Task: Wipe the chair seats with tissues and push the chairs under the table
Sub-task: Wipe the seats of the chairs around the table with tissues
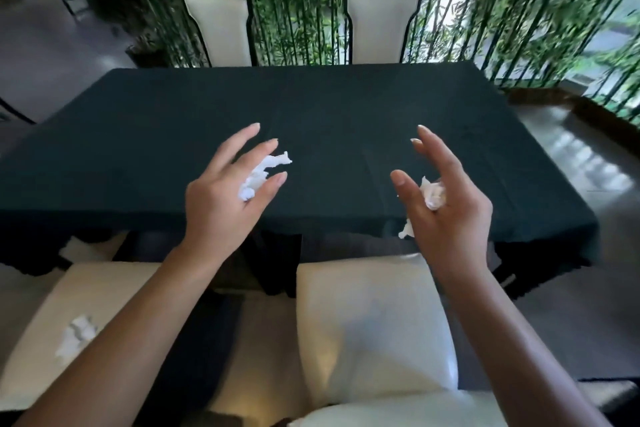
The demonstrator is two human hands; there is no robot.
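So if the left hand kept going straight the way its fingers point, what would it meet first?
Probably nothing soon. The left hand, with a tissue between its fingers, points forward over the table; the far chair lies beyond. Its height above the cloth is unclear.

No legible txt, labels or nos. anywhere, tho edges perhaps too blurred.
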